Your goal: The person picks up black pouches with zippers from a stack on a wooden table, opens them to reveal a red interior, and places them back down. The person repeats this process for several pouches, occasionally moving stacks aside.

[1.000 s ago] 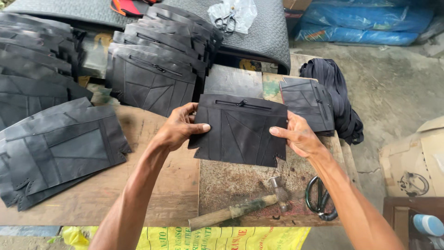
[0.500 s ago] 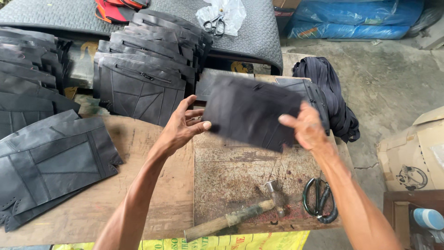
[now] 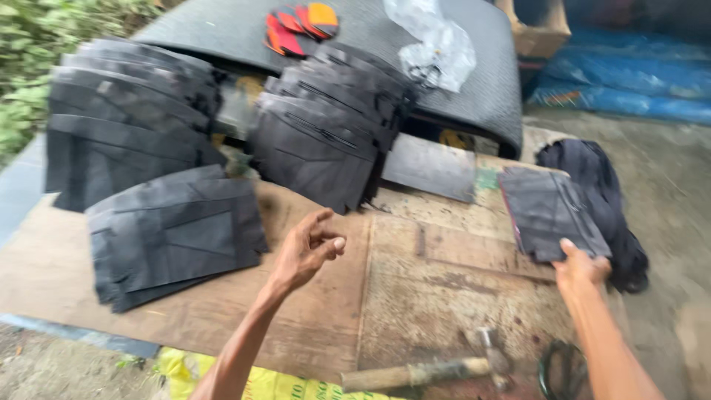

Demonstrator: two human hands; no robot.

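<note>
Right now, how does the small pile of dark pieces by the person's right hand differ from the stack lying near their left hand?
The small pile sits at the table's right edge with the right hand touching its near edge; the left stack lies untouched, the left hand hovering open beside it. The left stack looks wider and its pieces are fanned out; the small pile is neater. Both are flat, dark stitched pieces on the wooden table.

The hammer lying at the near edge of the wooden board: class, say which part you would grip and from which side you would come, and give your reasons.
Probably grip the hammer by its long pale wooden handle, coming from above at the near edge. It lies flat, handle pointing left and metal head right, beside the scissors. The left hand is empty and closer to the handle; the right hand holds a black cut piece.
</note>
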